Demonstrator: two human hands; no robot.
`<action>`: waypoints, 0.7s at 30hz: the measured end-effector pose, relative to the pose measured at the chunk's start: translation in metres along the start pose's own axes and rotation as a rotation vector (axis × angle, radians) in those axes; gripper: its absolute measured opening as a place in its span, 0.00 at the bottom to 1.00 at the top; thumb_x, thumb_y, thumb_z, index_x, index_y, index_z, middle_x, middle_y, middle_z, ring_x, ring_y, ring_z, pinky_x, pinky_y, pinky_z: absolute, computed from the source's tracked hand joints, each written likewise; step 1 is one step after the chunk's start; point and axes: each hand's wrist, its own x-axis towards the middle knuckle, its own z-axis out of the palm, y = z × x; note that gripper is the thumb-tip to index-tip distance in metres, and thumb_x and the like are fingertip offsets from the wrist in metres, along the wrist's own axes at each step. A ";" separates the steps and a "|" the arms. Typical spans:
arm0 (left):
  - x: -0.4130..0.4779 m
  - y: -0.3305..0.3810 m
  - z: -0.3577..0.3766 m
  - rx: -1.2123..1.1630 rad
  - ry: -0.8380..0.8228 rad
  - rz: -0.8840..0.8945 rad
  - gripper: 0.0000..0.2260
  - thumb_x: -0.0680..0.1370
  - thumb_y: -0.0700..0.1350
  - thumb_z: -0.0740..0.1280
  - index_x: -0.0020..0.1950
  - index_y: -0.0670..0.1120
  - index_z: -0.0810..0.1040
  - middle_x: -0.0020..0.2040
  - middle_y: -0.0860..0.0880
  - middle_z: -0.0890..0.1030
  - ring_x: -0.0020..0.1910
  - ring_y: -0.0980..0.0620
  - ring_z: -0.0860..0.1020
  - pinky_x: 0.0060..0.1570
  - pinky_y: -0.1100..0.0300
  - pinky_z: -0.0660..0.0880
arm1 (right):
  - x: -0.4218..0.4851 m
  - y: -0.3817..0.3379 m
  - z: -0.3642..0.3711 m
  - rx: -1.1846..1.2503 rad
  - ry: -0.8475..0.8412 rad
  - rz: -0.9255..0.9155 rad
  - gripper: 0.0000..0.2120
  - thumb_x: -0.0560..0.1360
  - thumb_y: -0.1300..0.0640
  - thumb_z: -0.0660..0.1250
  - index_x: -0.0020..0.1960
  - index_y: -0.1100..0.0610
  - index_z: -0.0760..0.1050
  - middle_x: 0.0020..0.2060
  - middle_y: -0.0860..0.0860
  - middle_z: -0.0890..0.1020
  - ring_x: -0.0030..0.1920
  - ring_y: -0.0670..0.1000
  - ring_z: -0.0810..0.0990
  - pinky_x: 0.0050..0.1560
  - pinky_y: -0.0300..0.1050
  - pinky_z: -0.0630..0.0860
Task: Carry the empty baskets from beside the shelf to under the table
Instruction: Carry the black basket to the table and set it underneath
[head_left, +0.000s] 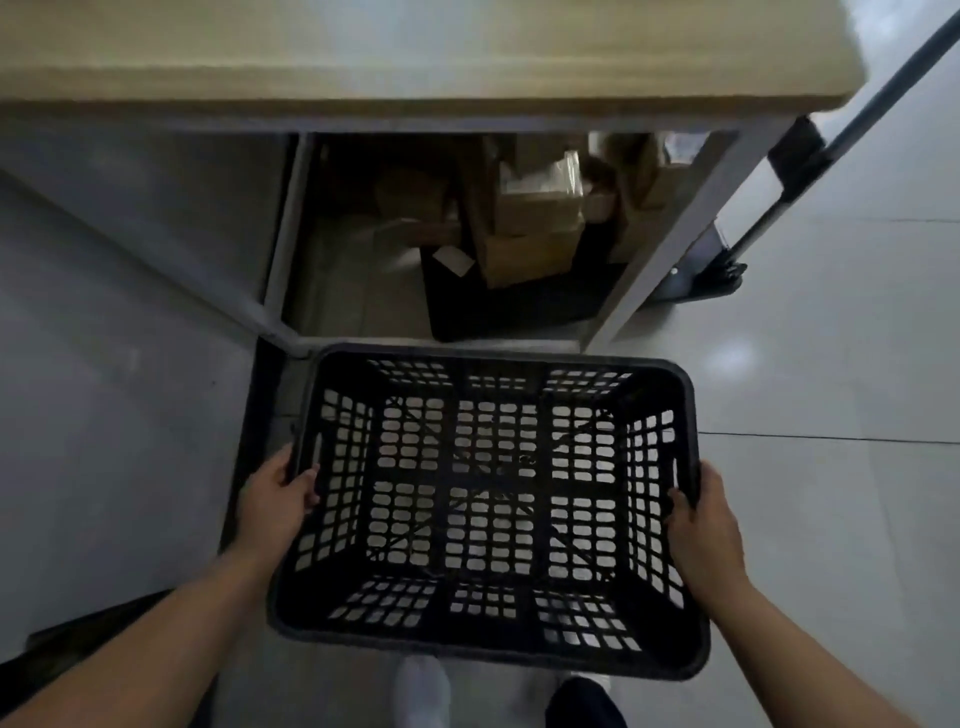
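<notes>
An empty black slotted plastic basket fills the lower middle of the head view, held level above the floor. My left hand grips its left rim, thumb hooked inside the wall. On the opposite side my right hand grips the right rim the same way. The table with a pale wooden top and white metal legs stands just ahead; the basket's far edge is near the opening under it.
Under the table sits another black basket filled with cardboard boxes. A white table leg slants down on the right, and a hand trolley with a long handle stands beyond it. Glossy tiled floor surrounds everything.
</notes>
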 end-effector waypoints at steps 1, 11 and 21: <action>0.018 -0.018 0.012 0.003 -0.005 -0.006 0.20 0.80 0.37 0.66 0.65 0.60 0.72 0.43 0.52 0.83 0.34 0.49 0.78 0.36 0.56 0.76 | 0.017 0.012 0.019 -0.011 -0.012 -0.010 0.15 0.81 0.61 0.57 0.67 0.53 0.66 0.52 0.53 0.80 0.47 0.56 0.77 0.45 0.49 0.70; 0.125 -0.132 0.071 0.064 -0.034 -0.044 0.13 0.75 0.49 0.67 0.51 0.67 0.81 0.36 0.52 0.84 0.30 0.54 0.81 0.32 0.51 0.79 | 0.108 0.078 0.140 -0.059 -0.091 -0.004 0.17 0.80 0.60 0.57 0.69 0.53 0.64 0.52 0.55 0.81 0.49 0.61 0.79 0.46 0.50 0.72; 0.099 -0.092 0.064 0.145 -0.117 0.004 0.27 0.80 0.42 0.68 0.77 0.55 0.67 0.73 0.47 0.73 0.67 0.48 0.74 0.62 0.55 0.70 | 0.109 0.055 0.127 -0.220 -0.146 -0.010 0.27 0.79 0.57 0.62 0.76 0.54 0.60 0.65 0.60 0.73 0.64 0.64 0.72 0.62 0.59 0.71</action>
